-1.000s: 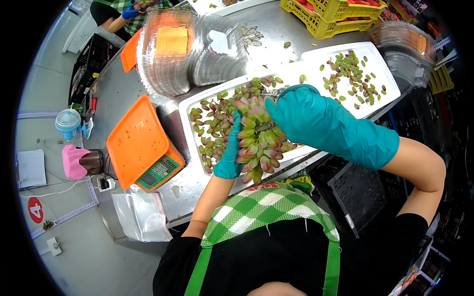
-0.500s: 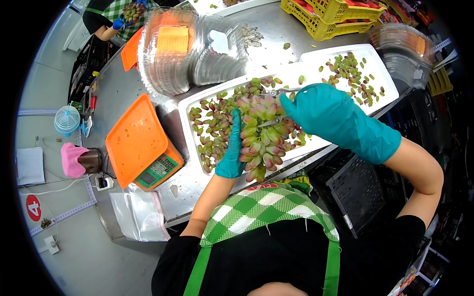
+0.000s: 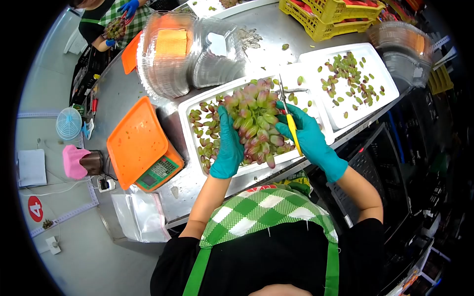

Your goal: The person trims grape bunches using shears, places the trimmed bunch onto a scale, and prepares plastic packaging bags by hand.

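Observation:
A bunch of long green-and-red grapes [image 3: 254, 123] is held up over a white foam tray [image 3: 185, 121] with loose grapes lying in it. My left hand [image 3: 228, 145], in a teal glove, is closed against the bunch's left side. My right hand [image 3: 311, 140], gloved alike, grips scissors [image 3: 292, 129] with a yellow handle at the bunch's right side. Their metal tip points away from me, over the tray. The right fingertips are right at the grapes.
A second white foam tray [image 3: 365, 111] with loose grapes adjoins on the right. To the left are an orange-topped scale [image 3: 138, 135], plastic bags [image 3: 140, 217] and stacked clear containers [image 3: 165, 64]. Yellow crates [image 3: 316, 27] stand at the back. Another person [image 3: 111, 22] holds a grape bunch far left.
My right hand has moved down and towards me with the scissors, which have swung from across the grapes to beside them. The bunch has turned and tilted. The other person's hands have shifted.

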Available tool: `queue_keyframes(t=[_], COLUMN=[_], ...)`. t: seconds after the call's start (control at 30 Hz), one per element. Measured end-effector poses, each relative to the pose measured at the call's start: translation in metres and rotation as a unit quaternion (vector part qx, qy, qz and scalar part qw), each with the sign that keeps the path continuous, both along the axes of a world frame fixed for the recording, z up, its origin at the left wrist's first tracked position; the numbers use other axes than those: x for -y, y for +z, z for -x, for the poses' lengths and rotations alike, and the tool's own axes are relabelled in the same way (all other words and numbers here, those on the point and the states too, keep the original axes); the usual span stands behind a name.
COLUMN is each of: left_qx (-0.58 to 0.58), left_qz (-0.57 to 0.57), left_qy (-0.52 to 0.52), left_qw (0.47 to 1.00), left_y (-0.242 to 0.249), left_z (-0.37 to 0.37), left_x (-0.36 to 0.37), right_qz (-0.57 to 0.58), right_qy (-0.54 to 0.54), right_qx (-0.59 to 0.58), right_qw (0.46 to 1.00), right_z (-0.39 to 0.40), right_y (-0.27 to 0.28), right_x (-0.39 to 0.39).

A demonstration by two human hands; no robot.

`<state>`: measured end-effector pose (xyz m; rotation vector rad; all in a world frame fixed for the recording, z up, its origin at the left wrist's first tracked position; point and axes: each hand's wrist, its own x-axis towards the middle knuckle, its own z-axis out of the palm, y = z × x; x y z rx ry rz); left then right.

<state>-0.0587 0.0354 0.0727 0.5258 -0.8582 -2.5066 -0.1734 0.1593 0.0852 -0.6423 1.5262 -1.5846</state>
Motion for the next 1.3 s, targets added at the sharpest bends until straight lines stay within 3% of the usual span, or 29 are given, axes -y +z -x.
queue_keyframes(t=[0.07, 0.2, 0.3, 0.33, 0.47, 0.57, 0.6, 0.63, 0.7, 0.77, 0.83, 0.87, 0.9, 0.97, 1.03, 1.1, 1.17, 1.2, 1.3], left_qx=[0.025, 0.057, 0.172, 0.181, 0.187, 0.029, -0.02, -0.11, -0.092, -0.108, -0.156, -0.133, -0.269, -0.453, -0.427, -0.297, -0.206, -0.186, -0.156], left_qz=[0.047, 0.141, 0.272, 0.297, 0.258, 0.057, -0.013, -0.014, 0.127, 0.163, 0.096, 0.211, 0.101, -0.062, -0.038, 0.061, 0.116, 0.121, 0.103], left_qy=[0.016, -0.028, -0.016, -0.027, 0.097, 0.086, 0.028, 0.032, 0.115, 0.156, 0.155, 0.174, 0.086, -0.063, -0.028, 0.082, 0.148, 0.158, 0.151], left_qw=[0.998, 0.988, 0.947, 0.937, 0.943, 0.994, 0.999, 0.993, 0.981, 0.968, 0.971, 0.953, 0.954, 0.887, 0.903, 0.949, 0.96, 0.962, 0.971], left_y=[-0.004, 0.017, 0.038, 0.051, 0.048, 0.02, 0.017, 0.009, 0.013, 0.013, 0.009, 0.007, 0.006, 0.001, 0.001, 0.001, 0.002, 0.001, -0.001], left_z=[0.002, 0.006, 0.001, -0.001, -0.013, -0.011, -0.011, -0.008, 0.009, 0.009, 0.003, 0.004, 0.003, 0.002, 0.0, -0.002, -0.001, 0.0, -0.005], left_x=[0.004, 0.015, 0.017, 0.016, 0.017, 0.01, 0.007, 0.004, -0.002, -0.002, 0.0, -0.002, 0.001, 0.009, 0.009, 0.006, 0.005, 0.006, 0.008], right_qz=[-0.04, 0.015, 0.112, 0.175, 0.217, 0.221, 0.204, 0.185, 0.146, 0.103, 0.05, 0.029, 0.011, -0.023, -0.002, -0.007, -0.039, 0.006, -0.089], right_qy=[-0.017, -0.015, -0.035, -0.022, 0.003, 0.039, 0.059, 0.054, 0.045, 0.041, 0.054, 0.053, 0.048, 0.042, 0.09, 0.135, 0.179, 0.166, 0.199], right_qx=[0.031, 0.166, 0.312, 0.298, 0.404, 0.385, 0.377, 0.354, 0.305, 0.229, 0.113, 0.034, -0.029, -0.158, -0.234, -0.32, -0.412, -0.429, -0.429], right_qw=[0.999, 0.986, 0.943, 0.938, 0.889, 0.895, 0.902, 0.915, 0.94, 0.967, 0.991, 0.998, 0.998, 0.986, 0.968, 0.938, 0.892, 0.888, 0.876], right_z=[-0.003, 0.008, 0.01, 0.003, -0.01, -0.021, -0.022, -0.025, -0.028, -0.027, -0.025, -0.021, -0.018, -0.016, -0.014, -0.013, -0.013, -0.013, -0.015], right_y=[-0.005, -0.025, -0.067, -0.065, -0.056, -0.058, -0.066, -0.058, -0.024, -0.007, 0.009, 0.005, 0.011, 0.038, 0.047, 0.054, 0.059, 0.05, 0.05], right_x=[0.006, 0.014, 0.021, 0.027, 0.023, 0.032, 0.033, 0.032, 0.031, 0.033, 0.029, 0.027, 0.02, 0.003, -0.007, -0.016, -0.025, -0.027, -0.036])
